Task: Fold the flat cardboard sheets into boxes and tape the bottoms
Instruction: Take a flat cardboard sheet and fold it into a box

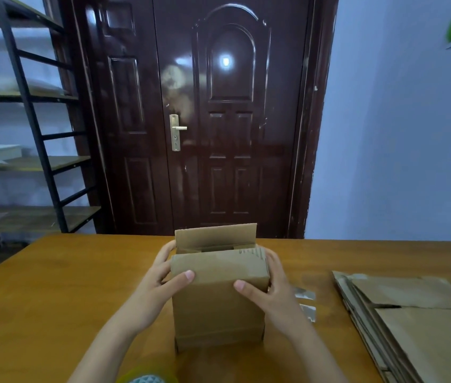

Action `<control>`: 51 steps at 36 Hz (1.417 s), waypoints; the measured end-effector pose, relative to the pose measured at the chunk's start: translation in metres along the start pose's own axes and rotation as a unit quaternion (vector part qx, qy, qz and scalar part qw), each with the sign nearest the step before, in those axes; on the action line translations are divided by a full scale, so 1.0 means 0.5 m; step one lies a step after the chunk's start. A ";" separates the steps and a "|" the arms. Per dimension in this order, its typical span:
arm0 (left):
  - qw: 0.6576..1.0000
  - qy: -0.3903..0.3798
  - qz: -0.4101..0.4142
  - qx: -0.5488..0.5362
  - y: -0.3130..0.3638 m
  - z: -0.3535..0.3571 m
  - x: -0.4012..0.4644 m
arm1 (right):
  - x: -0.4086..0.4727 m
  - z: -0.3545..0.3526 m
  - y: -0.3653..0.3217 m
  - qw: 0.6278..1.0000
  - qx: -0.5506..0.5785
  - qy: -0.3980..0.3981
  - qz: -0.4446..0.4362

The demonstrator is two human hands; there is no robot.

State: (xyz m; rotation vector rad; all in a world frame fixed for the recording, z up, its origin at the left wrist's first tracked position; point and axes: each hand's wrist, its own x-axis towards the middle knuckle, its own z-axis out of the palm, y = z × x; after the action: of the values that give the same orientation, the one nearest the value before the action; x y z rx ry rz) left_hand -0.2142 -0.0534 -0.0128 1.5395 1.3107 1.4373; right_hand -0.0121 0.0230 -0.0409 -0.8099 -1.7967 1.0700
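A brown cardboard box (218, 308) stands upright on the wooden table (53, 294) in front of me. Its near top flap is folded down over the opening and the far flap (216, 234) still stands up. My left hand (158, 288) grips the box's left side, thumb pressed on the near flap. My right hand (271, 291) grips the right side the same way, thumb on the flap. A stack of flat cardboard sheets (417, 322) lies on the table to the right.
Two short strips of clear tape (305, 302) are stuck on the table between the box and the stack. A dark door (218, 120) stands behind the table, metal shelving (25, 161) at the left. A yellow-green object (147, 375) shows at the bottom edge.
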 end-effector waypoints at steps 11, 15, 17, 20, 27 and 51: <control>0.999 0.011 -0.019 0.030 -0.014 -0.012 0.007 | 0.000 -0.002 -0.004 1.000 -0.011 0.002 0.007; 0.999 0.019 -0.022 0.021 -0.008 -0.008 0.002 | 0.001 0.002 -0.008 1.000 0.017 0.015 0.019; 1.000 0.028 -0.009 0.004 -0.002 0.001 -0.003 | 0.001 0.007 -0.017 0.998 0.031 0.033 0.031; 0.999 0.032 -0.010 -0.023 0.003 0.013 -0.011 | 0.000 0.014 -0.018 0.997 0.026 0.052 0.041; 0.999 0.040 -0.021 -0.014 0.012 0.012 -0.016 | 0.000 0.011 -0.019 0.997 0.030 0.055 0.043; 0.991 0.038 0.016 0.130 -0.008 -0.006 0.007 | 0.013 0.013 -0.006 0.982 -0.129 0.113 -0.077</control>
State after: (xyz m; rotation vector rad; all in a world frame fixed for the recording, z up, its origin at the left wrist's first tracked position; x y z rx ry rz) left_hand -0.2182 -0.0492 -0.0148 1.6912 1.5762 1.3996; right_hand -0.0210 0.0252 -0.0374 -0.8917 -1.7912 0.6255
